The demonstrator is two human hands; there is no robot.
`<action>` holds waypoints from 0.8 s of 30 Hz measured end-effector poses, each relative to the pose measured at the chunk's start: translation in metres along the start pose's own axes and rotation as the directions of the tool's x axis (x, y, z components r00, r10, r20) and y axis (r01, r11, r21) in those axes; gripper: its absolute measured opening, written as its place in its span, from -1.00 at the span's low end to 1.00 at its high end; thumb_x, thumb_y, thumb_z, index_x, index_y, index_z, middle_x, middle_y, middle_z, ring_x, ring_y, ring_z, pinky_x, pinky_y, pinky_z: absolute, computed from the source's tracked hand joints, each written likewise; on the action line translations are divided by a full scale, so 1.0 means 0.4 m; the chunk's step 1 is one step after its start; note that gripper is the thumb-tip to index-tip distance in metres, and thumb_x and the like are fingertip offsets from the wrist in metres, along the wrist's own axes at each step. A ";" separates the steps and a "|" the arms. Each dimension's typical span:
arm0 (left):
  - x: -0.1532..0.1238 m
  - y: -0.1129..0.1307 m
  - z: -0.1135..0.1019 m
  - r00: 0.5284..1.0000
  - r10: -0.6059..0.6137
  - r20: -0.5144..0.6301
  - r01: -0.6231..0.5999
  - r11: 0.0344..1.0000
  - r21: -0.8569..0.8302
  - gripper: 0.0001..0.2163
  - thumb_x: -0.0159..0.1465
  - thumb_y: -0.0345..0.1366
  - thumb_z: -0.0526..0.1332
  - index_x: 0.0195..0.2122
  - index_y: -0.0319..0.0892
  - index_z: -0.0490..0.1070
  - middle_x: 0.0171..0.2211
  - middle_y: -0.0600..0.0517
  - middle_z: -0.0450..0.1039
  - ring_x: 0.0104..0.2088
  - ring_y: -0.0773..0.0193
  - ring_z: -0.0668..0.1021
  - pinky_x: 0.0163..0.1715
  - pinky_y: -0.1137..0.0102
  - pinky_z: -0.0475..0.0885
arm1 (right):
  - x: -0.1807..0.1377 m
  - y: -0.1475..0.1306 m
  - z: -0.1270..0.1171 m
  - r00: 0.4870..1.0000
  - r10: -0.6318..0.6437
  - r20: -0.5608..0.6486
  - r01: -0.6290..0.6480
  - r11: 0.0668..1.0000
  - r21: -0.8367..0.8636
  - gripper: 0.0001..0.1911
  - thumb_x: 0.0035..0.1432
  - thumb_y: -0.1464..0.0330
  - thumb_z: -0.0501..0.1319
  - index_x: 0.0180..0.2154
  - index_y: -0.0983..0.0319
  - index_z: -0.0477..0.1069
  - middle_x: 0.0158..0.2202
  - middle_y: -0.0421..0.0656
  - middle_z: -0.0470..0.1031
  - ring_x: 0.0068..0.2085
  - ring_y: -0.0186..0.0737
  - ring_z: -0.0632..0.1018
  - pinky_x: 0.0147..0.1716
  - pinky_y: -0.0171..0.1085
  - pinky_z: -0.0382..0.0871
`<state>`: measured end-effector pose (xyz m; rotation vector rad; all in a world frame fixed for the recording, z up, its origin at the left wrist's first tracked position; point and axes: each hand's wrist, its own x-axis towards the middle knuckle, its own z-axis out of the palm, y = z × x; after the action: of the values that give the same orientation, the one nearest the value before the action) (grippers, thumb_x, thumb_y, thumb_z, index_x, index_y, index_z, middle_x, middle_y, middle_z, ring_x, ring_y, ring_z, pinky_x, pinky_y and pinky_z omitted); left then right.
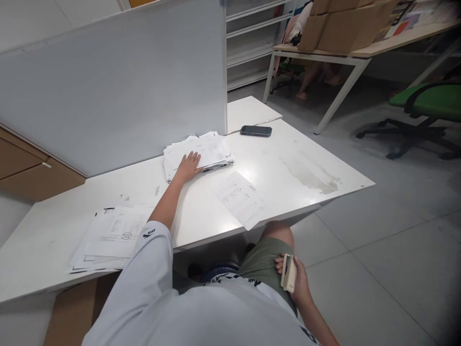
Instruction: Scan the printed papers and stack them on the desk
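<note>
My left hand (189, 167) lies palm down with fingers spread on an uneven stack of printed papers (212, 146) against the partition. In my right hand (298, 281), held low beside my thigh, is a small cream-coloured stapler (289, 273); fingers wrap round it, hiding part of its body. A single printed sheet (240, 199) lies between the stack and the table's front edge, one corner sticking out over the edge. Left of my left arm rests another pile of papers (111, 235), whose top sheet bears an oval mark. My sleeve covers part of that pile.
The white table (201, 211) runs along a grey partition (118, 91). A dark phone (256, 130) lies towards its back. Beyond stand a desk with a cardboard box (342, 29), a green chair (428, 102) and shelves (252, 43). A seated person's legs (309, 79) show under that desk.
</note>
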<state>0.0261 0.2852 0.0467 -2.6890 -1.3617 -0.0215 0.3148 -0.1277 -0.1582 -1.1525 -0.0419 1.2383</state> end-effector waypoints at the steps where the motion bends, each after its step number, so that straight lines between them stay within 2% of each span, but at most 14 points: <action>1: 0.005 -0.008 -0.005 1.000 0.010 0.002 -0.010 1.000 0.006 -0.35 0.37 0.01 -0.01 0.36 -0.30 0.01 0.38 -0.21 -0.02 0.40 -0.02 -0.02 0.33 0.02 -0.13 | 0.001 0.000 -0.002 1.000 0.006 0.004 -0.006 1.000 0.003 -0.56 -0.04 0.05 0.26 -0.31 0.30 0.49 -0.49 -0.11 0.58 -0.55 -0.27 0.52 -0.59 -0.35 0.44; 4: 0.018 -0.020 -0.020 1.000 0.011 -0.010 -0.011 1.000 0.001 -0.37 0.37 -0.01 -0.02 0.36 -0.30 0.02 0.37 -0.20 0.02 0.39 0.01 0.02 0.34 0.05 -0.16 | 0.001 -0.003 -0.004 1.000 0.015 0.003 -0.015 1.000 0.014 -0.57 -0.05 0.05 0.27 -0.32 0.30 0.49 -0.50 -0.12 0.58 -0.56 -0.27 0.51 -0.58 -0.35 0.43; 7: 0.013 0.025 -0.029 0.995 0.027 -0.093 -0.029 0.999 -0.028 -0.35 0.38 -0.04 -0.03 0.37 -0.38 -0.04 0.38 -0.22 -0.04 0.40 0.00 -0.04 0.35 0.07 -0.24 | -0.004 -0.012 0.000 1.000 0.010 -0.010 -0.010 1.000 0.019 -0.57 -0.07 0.04 0.26 -0.34 0.29 0.49 -0.51 -0.13 0.57 -0.57 -0.29 0.50 -0.58 -0.36 0.42; 10: -0.041 0.162 -0.018 0.983 0.108 -0.151 -0.121 0.990 -0.075 -0.34 0.38 -0.06 -0.05 0.38 -0.40 -0.11 0.40 -0.21 -0.13 0.41 0.00 -0.13 0.35 0.06 -0.30 | -0.011 -0.021 0.004 1.000 0.011 -0.019 -0.011 1.000 0.003 -0.55 -0.09 0.03 0.25 -0.34 0.30 0.48 -0.52 -0.12 0.56 -0.57 -0.30 0.49 -0.58 -0.37 0.41; 12: -0.113 0.287 0.004 0.968 0.246 -0.045 -0.250 0.960 -0.125 -0.36 0.39 -0.02 -0.09 0.38 -0.34 -0.07 0.39 -0.18 -0.07 0.41 0.03 -0.08 0.35 0.05 -0.28 | -0.016 -0.027 0.002 0.999 0.022 -0.028 -0.022 0.999 -0.028 -0.55 -0.09 0.02 0.23 -0.35 0.29 0.48 -0.51 -0.13 0.56 -0.57 -0.30 0.48 -0.58 -0.37 0.40; 14: -0.207 0.406 0.030 0.920 0.384 0.073 -0.364 0.910 -0.198 -0.29 0.36 0.11 -0.08 0.38 -0.30 -0.07 0.38 -0.17 -0.04 0.40 0.03 -0.01 0.35 0.02 -0.24 | -0.022 -0.034 -0.004 0.997 0.038 -0.061 -0.042 0.997 -0.064 -0.56 -0.06 0.03 0.19 -0.36 0.28 0.47 -0.51 -0.14 0.54 -0.58 -0.31 0.47 -0.58 -0.36 0.39; 17: -0.353 0.517 0.056 0.933 0.353 0.077 -0.330 0.919 -0.214 -0.15 0.26 0.19 0.05 0.37 -0.36 -0.09 0.40 -0.23 -0.13 0.40 -0.01 -0.02 0.33 -0.02 -0.15 | -0.032 -0.049 -0.015 0.990 0.069 -0.121 -0.083 0.990 -0.112 -0.61 -0.01 0.09 0.12 -0.37 0.28 0.47 -0.50 -0.12 0.53 -0.56 -0.30 0.45 -0.57 -0.35 0.38; 18: -0.398 0.532 0.058 0.946 0.317 0.067 -0.299 0.934 -0.197 -0.16 0.26 0.14 0.11 0.37 -0.37 -0.08 0.40 -0.25 -0.14 0.40 -0.03 -0.02 0.32 -0.03 -0.11 | -0.035 -0.055 -0.018 0.988 0.075 -0.133 -0.093 0.987 -0.129 -0.62 0.02 0.11 0.10 -0.37 0.28 0.47 -0.49 -0.11 0.53 -0.55 -0.29 0.46 -0.56 -0.35 0.38; 20: -0.480 0.535 0.047 0.967 0.249 0.054 -0.239 0.959 -0.154 -0.33 0.31 -0.12 0.14 0.35 -0.36 -0.01 0.38 -0.24 -0.07 0.38 -0.02 0.05 0.29 -0.01 0.03 | -0.039 -0.065 -0.022 0.987 0.087 -0.137 -0.109 0.980 -0.164 -0.63 0.05 0.14 0.05 -0.38 0.27 0.47 -0.47 -0.10 0.52 -0.53 -0.27 0.45 -0.56 -0.34 0.37; 22: -0.551 0.515 0.019 0.981 0.193 0.029 -0.187 0.974 -0.131 -0.52 0.34 -0.40 0.03 0.29 -0.30 0.15 0.32 -0.18 0.14 0.32 0.09 0.24 0.21 0.13 0.21 | -0.041 -0.072 -0.024 0.985 0.092 -0.146 -0.121 0.972 -0.203 -0.64 0.06 0.15 0.02 -0.40 0.26 0.46 -0.47 -0.09 0.51 -0.54 -0.25 0.44 -0.57 -0.32 0.36; 24: -0.618 0.477 -0.020 0.993 0.103 -0.066 -0.110 0.987 -0.114 -0.55 0.33 -0.53 -0.07 0.22 -0.26 0.26 0.20 -0.12 0.35 0.20 0.21 0.41 0.13 0.25 0.31 | -0.042 -0.074 -0.025 0.981 0.095 -0.168 -0.134 0.962 -0.239 -0.64 0.05 0.15 0.02 -0.42 0.24 0.46 -0.46 -0.07 0.50 -0.55 -0.23 0.44 -0.58 -0.28 0.36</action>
<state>0.0333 -0.0258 0.0170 -2.8284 -1.2353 -0.1758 0.3349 -0.1432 -0.1336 -1.4851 -0.0140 1.2673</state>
